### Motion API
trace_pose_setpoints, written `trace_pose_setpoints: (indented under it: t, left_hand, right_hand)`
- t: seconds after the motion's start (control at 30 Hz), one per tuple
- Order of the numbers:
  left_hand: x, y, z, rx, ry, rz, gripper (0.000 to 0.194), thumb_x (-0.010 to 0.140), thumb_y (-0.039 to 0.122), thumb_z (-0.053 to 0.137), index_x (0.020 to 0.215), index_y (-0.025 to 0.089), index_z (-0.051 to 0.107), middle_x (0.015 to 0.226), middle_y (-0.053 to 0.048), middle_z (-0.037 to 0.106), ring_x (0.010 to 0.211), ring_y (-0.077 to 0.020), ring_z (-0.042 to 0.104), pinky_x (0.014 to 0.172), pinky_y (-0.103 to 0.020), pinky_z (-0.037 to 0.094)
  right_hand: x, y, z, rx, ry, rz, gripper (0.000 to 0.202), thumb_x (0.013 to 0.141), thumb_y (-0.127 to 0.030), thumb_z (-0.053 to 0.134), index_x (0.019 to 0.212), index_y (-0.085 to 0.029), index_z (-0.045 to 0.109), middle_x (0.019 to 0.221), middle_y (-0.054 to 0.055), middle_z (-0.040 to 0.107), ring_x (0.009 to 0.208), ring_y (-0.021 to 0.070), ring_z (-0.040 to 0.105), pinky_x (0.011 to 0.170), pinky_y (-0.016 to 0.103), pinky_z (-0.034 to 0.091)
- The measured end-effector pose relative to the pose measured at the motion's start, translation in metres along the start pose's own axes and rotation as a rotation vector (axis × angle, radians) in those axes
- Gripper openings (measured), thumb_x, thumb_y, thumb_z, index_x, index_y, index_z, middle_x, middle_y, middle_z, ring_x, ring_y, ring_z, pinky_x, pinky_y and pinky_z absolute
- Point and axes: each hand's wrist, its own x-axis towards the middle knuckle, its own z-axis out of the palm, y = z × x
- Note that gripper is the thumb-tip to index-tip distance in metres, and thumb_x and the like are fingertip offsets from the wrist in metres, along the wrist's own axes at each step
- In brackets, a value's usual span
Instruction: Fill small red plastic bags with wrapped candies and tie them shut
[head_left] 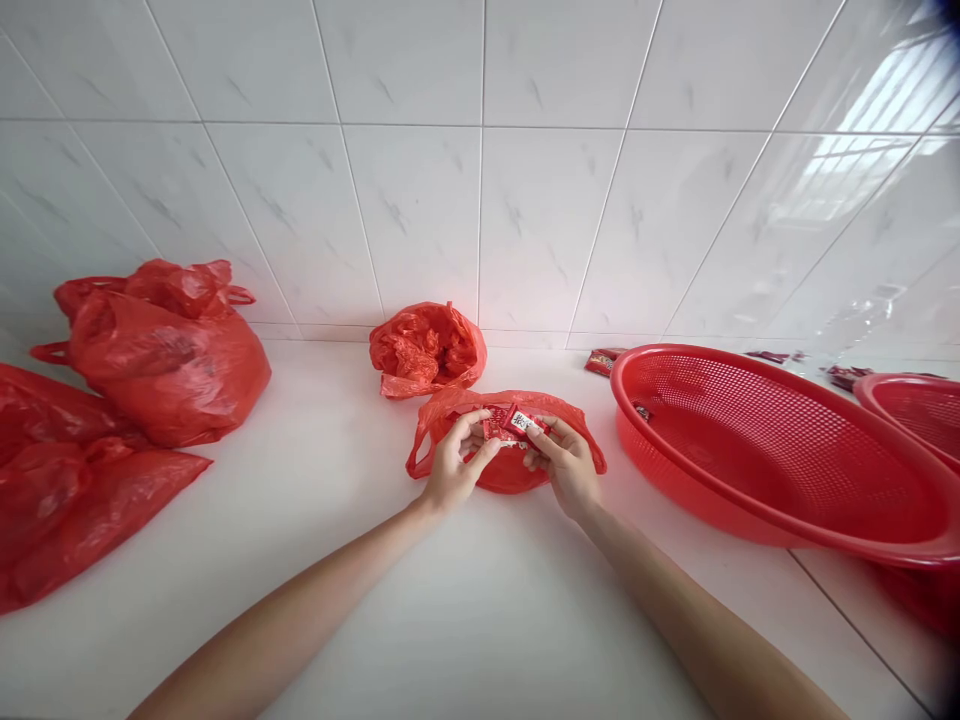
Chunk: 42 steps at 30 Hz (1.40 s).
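Observation:
Above an open red plastic bag [514, 482], my left hand [455, 462] pinches small red packets [496, 424] between thumb and fingers. Beside it, my right hand [568, 462] grips a red packet with a white, printed label [524, 421]. The packets touch or overlap between the two hands, and their exact number cannot be made out. The bag lies on the white surface beneath, its handle loops spread to the left and right, its inside partly hidden by my hands.
Behind is a crumpled red bag [428, 350]. Full red bags [169, 365] stand at the left. A large red perforated basket [750, 450] sits at the right, with another basket [919, 410] beyond. Red packets [602, 361] lie near the tiled wall [555, 220].

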Motion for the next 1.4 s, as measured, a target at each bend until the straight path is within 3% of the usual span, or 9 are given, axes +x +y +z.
trace_pose_setpoints:
  t: [0.33, 0.5, 0.73, 1.13, 1.27, 1.4]
  left_hand:
    - [-0.002, 0.0, 0.0, 0.037, -0.02, 0.059, 0.039, 0.087, 0.035, 0.067, 0.123, 0.021, 0.061, 0.12, -0.009, 0.067, 0.11, -0.0227, 0.064, 0.093, -0.036, 0.054]
    - [-0.002, 0.001, 0.0, 0.004, -0.004, 0.024, 0.043, 0.084, 0.035, 0.07, 0.123, 0.019, 0.062, 0.122, -0.01, 0.067, 0.107, -0.0233, 0.066, 0.095, -0.038, 0.055]
    - [-0.001, 0.005, 0.002, -0.062, -0.011, -0.066, 0.048, 0.081, 0.035, 0.073, 0.123, 0.015, 0.063, 0.113, -0.01, 0.072, 0.101, -0.0244, 0.07, 0.096, -0.042, 0.056]
    - [-0.001, 0.004, 0.0, -0.034, -0.021, -0.042, 0.046, 0.082, 0.034, 0.071, 0.124, 0.015, 0.064, 0.102, -0.008, 0.073, 0.097, -0.0232, 0.07, 0.092, -0.039, 0.057]
    - [0.002, 0.002, -0.005, 0.144, 0.019, 0.038, 0.041, 0.088, 0.034, 0.063, 0.126, 0.019, 0.06, 0.099, -0.005, 0.071, 0.096, -0.0205, 0.069, 0.092, -0.036, 0.055]
    - [0.011, -0.005, -0.019, 0.537, 0.099, 0.2, 0.034, 0.089, 0.023, 0.054, 0.122, 0.02, 0.059, 0.108, -0.007, 0.069, 0.103, -0.0218, 0.065, 0.098, -0.038, 0.05]
  right_hand:
    - [0.002, 0.002, -0.003, 0.025, 0.003, 0.015, 0.032, 0.077, -0.042, 0.077, 0.097, -0.019, 0.066, 0.074, -0.001, 0.065, 0.053, 0.0094, 0.054, 0.055, 0.025, 0.042]
    - [0.001, -0.003, -0.001, 0.045, 0.009, 0.037, 0.032, 0.074, -0.042, 0.079, 0.093, -0.018, 0.067, 0.075, -0.001, 0.064, 0.053, 0.0083, 0.053, 0.054, 0.025, 0.042]
    - [0.003, -0.001, -0.003, 0.07, 0.015, 0.095, 0.036, 0.069, -0.042, 0.082, 0.092, -0.018, 0.068, 0.077, 0.0, 0.064, 0.055, 0.0094, 0.052, 0.053, 0.025, 0.042]
    - [0.001, -0.004, 0.0, 0.054, 0.006, 0.093, 0.036, 0.07, -0.043, 0.082, 0.091, -0.018, 0.068, 0.074, -0.001, 0.064, 0.054, 0.0089, 0.051, 0.053, 0.025, 0.041]
    - [0.003, -0.006, -0.003, -0.034, 0.06, 0.045, 0.037, 0.07, -0.046, 0.08, 0.091, -0.018, 0.067, 0.068, -0.001, 0.064, 0.053, 0.0104, 0.051, 0.055, 0.027, 0.041]
    - [0.008, -0.006, -0.011, -0.171, 0.197, -0.056, 0.037, 0.071, -0.047, 0.078, 0.09, -0.019, 0.065, 0.058, -0.004, 0.058, 0.05, 0.0112, 0.049, 0.053, 0.027, 0.039]
